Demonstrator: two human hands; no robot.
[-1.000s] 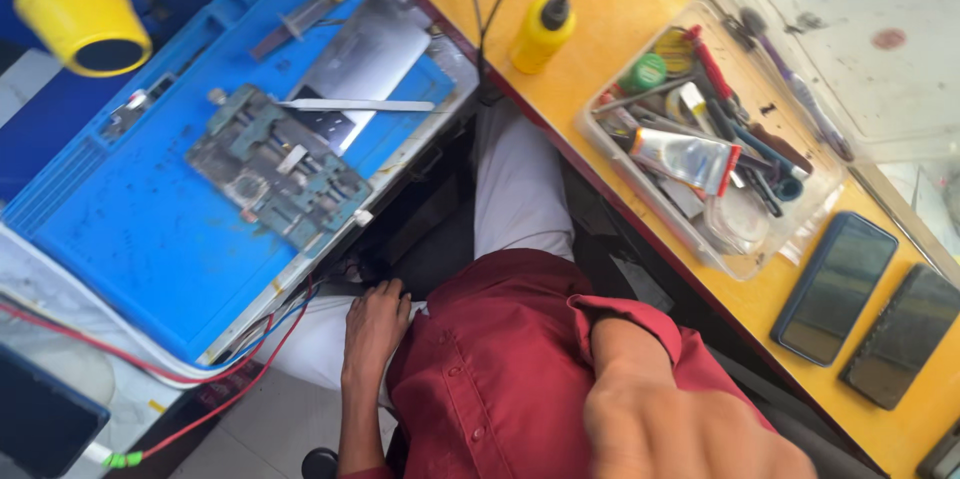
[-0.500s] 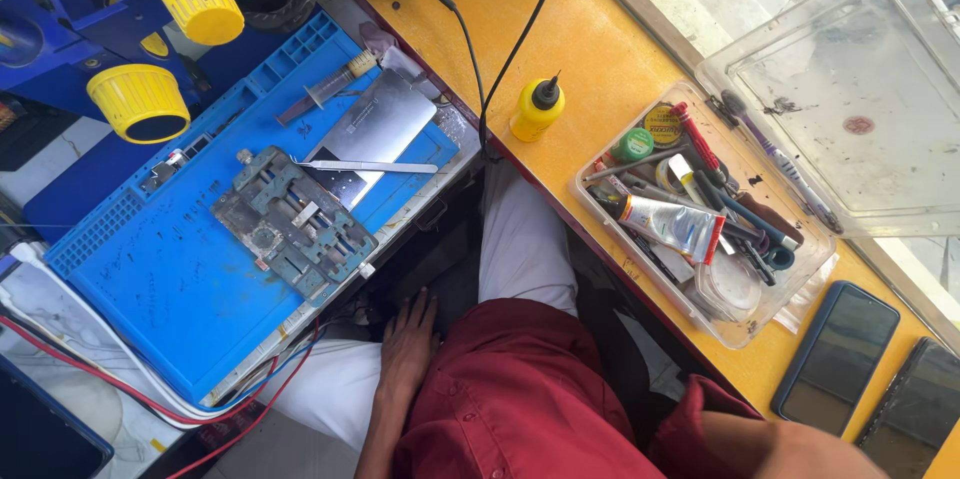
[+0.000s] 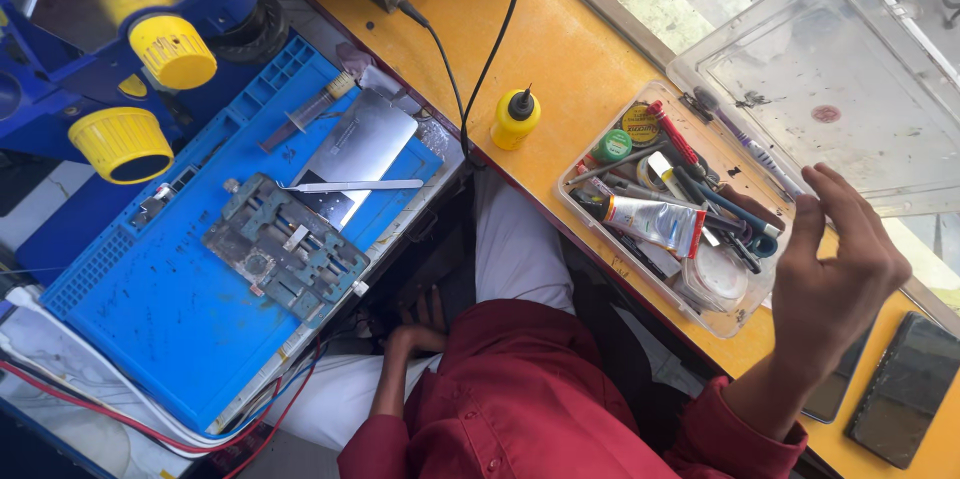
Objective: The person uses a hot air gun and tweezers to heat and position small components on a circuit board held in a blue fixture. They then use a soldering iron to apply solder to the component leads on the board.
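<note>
The right hand point(image 3: 835, 284) is hovering open and empty over the clear tool box point(image 3: 600, 229); the left hand point(image 3: 415, 334) is resting open on the lap, holding nothing, tools untouched

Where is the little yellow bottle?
In the head view, the yellow bottle stands on the orange table, between the blue mat and the clear tool box.

We note a dark red shirt point(image 3: 520, 399) with long sleeves: the right sleeve's cuff point(image 3: 740, 429) ends at the wrist, the left sleeve point(image 3: 375, 449) is pushed up the forearm. A row of small matching buttons runs down the shirt front. White trousers point(image 3: 515, 249) cover both legs. Both hands, left point(image 3: 415, 324) and right point(image 3: 830, 279), are bare, without gloves or rings.
</note>
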